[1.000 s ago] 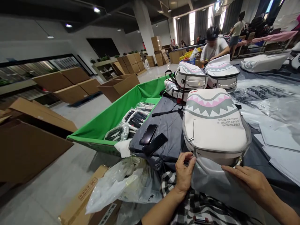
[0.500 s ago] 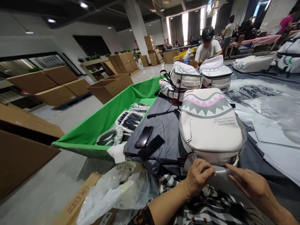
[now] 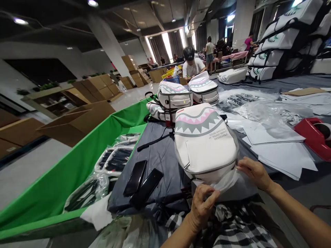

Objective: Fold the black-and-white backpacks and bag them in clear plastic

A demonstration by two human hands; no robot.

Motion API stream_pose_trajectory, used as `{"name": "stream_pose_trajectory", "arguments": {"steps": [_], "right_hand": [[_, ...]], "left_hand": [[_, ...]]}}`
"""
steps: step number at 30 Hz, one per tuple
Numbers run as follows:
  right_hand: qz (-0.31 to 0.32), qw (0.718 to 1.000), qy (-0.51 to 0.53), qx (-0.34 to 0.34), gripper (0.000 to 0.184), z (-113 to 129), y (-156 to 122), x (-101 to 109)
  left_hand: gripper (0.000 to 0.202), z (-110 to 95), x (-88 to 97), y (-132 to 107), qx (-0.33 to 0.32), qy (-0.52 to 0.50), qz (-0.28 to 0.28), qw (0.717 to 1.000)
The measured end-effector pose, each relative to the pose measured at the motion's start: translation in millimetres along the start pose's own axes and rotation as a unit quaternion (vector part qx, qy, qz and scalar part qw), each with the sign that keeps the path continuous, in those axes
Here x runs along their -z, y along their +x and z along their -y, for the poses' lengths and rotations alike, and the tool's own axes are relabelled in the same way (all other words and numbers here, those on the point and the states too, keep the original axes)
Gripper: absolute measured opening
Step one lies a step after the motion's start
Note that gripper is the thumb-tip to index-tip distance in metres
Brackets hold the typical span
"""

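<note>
Left hand is pinching the near edge of a clear plastic bag, fingers closed on the film, just above some checked fabric. Right hand is gripping the same bag at the right near corner of a white backpack. The two hands are sitting apart, with the bag stretching between them. Backpack is lying flat on the table, near end touching the bag, shark-teeth print at the far end. Can't tell how far the bag is going over it. Two dark phones are lying side by side left of the backpack. White paper sheets and a red tape dispenser are sitting to the right. A green bin is running along the table's left edge, holding bagged packs. Further out, two more backpacks are standing behind the first, and a seated person is leaning over beyond them
</note>
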State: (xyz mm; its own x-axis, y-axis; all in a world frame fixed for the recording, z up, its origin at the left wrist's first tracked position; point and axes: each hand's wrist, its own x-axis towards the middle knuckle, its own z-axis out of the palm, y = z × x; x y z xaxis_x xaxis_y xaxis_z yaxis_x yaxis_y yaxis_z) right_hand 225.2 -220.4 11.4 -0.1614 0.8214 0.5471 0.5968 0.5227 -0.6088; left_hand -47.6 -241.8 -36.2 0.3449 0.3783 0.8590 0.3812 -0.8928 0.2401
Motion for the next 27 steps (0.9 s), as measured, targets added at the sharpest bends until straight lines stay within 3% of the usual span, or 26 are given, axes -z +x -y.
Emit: {"name": "stream_pose_trajectory", "arguments": {"steps": [3, 5, 8, 10, 11, 13, 16, 21, 27], "right_hand": [[-0.015, 0.982, -0.105, 0.156, 0.031, -13.5, 20.0, -2.7], [-0.029, 0.972, -0.145, 0.184, 0.036, -20.9, 24.0, -4.1], [-0.115, 0.975, -0.169, 0.086, 0.046, -19.4, 13.5, -3.2], [-0.213, 0.958, -0.189, 0.017, 0.037, -8.3, -1.4, -2.1], [-0.231, 0.953, -0.196, 0.021, 0.028, -1.0, -9.5, -2.3], [-0.173, 0.958, -0.206, 0.095, 0.011, 12.9, -23.2, -5.3], [-0.051, 0.951, -0.217, 0.214, 0.026, 21.2, -30.8, -13.0], [-0.011, 0.923, -0.204, 0.327, 0.014, -0.5, -17.7, -12.4], [0.030, 0.907, -0.170, 0.383, 0.011, -21.0, -5.0, -3.4]], "left_hand": [[0.036, -5.8, -3.5, 2.7, 0.018, 0.040, 0.000, 0.999], [0.029, -12.0, -5.3, 5.8, 0.050, 0.069, 0.005, 0.996], [0.021, -20.8, -4.4, 11.7, 0.095, 0.090, 0.032, 0.991], [0.018, -24.1, -1.9, 15.5, 0.102, 0.094, 0.045, 0.989], [0.017, -24.8, -0.5, 17.0, 0.100, 0.094, 0.050, 0.989], [0.016, -24.7, 1.9, 18.9, 0.093, 0.094, 0.056, 0.990], [0.019, -24.0, 3.3, 17.5, 0.095, 0.083, 0.049, 0.991], [0.023, -35.4, -1.1, 3.7, 0.088, 0.167, 0.006, 0.982], [0.026, -47.3, -13.4, -6.4, 0.172, 0.194, -0.037, 0.965]]}}
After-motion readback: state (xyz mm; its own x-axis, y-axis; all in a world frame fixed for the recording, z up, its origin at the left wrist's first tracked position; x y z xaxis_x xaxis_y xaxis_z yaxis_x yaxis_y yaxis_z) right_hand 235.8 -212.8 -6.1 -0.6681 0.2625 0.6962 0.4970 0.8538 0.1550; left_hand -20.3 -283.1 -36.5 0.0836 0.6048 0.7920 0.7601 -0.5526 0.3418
